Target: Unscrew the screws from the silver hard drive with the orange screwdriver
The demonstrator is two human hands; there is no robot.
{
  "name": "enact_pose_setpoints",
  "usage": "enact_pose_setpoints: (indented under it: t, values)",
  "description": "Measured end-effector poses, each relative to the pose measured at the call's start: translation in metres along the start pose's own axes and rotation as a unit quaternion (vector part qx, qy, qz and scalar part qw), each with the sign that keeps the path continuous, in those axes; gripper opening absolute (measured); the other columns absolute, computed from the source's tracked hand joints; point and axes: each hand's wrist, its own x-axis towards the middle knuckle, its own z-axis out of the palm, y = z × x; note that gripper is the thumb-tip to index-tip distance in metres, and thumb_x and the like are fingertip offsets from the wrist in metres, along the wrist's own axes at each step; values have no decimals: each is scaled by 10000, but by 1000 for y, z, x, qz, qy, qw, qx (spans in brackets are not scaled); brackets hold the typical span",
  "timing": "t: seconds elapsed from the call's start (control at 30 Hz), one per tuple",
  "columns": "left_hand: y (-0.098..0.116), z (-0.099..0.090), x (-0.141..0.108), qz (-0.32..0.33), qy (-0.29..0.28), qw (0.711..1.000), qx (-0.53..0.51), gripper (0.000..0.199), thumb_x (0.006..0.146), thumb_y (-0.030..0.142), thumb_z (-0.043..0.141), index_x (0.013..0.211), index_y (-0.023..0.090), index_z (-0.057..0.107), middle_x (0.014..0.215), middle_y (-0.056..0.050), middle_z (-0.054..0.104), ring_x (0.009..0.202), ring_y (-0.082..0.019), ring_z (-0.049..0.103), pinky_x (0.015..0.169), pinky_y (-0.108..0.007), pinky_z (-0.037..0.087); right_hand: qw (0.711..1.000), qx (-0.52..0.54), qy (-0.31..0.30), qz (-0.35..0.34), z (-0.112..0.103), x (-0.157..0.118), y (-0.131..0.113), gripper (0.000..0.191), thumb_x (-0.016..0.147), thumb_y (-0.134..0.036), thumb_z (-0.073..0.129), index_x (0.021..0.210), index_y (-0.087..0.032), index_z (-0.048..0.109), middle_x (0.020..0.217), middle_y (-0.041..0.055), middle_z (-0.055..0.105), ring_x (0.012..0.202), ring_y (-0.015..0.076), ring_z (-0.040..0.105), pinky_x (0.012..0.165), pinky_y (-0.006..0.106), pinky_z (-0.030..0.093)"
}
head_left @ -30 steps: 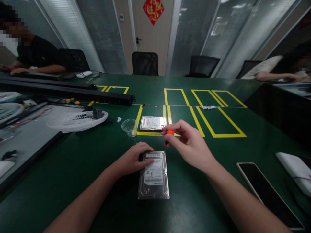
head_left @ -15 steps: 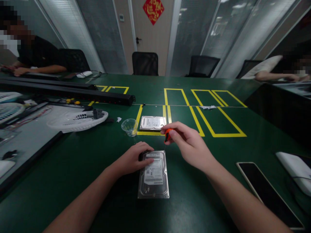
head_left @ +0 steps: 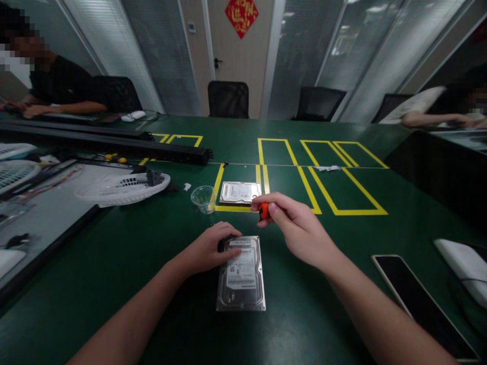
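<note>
A silver hard drive (head_left: 241, 279) with a white label lies on the green table in front of me. My left hand (head_left: 213, 248) grips its upper left edge, thumb on the label and fingers at the far edge. My right hand (head_left: 292, 223) holds a red-and-black screwdriver (head_left: 264, 211) between thumb and fingers, its thin shaft pointing down at the drive's upper right corner. Just beyond, a second hard drive (head_left: 240, 192) lies inside a yellow tape outline, beside a clear plastic cup (head_left: 204, 199).
A phone (head_left: 422, 304) and a white device (head_left: 462, 268) lie at the right. On the left are a white racket-shaped frame (head_left: 125, 187), a grey panel (head_left: 57, 213) and long black bars (head_left: 152, 148). People sit at both far sides.
The screwdriver's handle has turned slightly in my right hand. My left hand and the hard drive keep their places; the whole view has shifted very slightly.
</note>
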Motion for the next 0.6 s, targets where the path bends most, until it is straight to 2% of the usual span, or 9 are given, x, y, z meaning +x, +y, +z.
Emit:
enact_pose_setpoints:
  t: [0.17,0.33,0.5,0.6]
  values:
    - [0,0,0,-6,-2,1000,-3,294,1002,324,760,1282,260,701,1222,-58,683,1104,-249,657,940,-389,536,999,6,37,8,1,-1,1,176,1053,-334,646,1124,-200,736,1116,77,733,908,176,734,772,316,689]
    - [-1,0,0,-7,-3,1000,-3,300,1003,320,758,1291,262,696,1243,-62,680,1130,-254,651,959,-394,535,997,36,68,17,5,-2,0,229,944,-361,810,1036,-186,694,1084,80,737,862,182,732,696,304,680]
    - [1,0,0,-5,-4,1000,2,294,1007,324,752,1287,253,697,1234,-65,681,1121,-253,651,951,-389,534,1000,6,28,-2,3,-1,-2,135,1031,-306,686,1103,-202,733,1079,57,730,864,152,713,741,280,675]
    - [1,0,-1,-3,-1,1000,9,299,1000,327,759,1281,246,701,1218,-67,683,1107,-255,652,944,-389,533,1000,-1,13,1,1,-1,-1,220,1099,-292,542,1166,-215,737,1164,69,732,924,154,730,804,297,686]
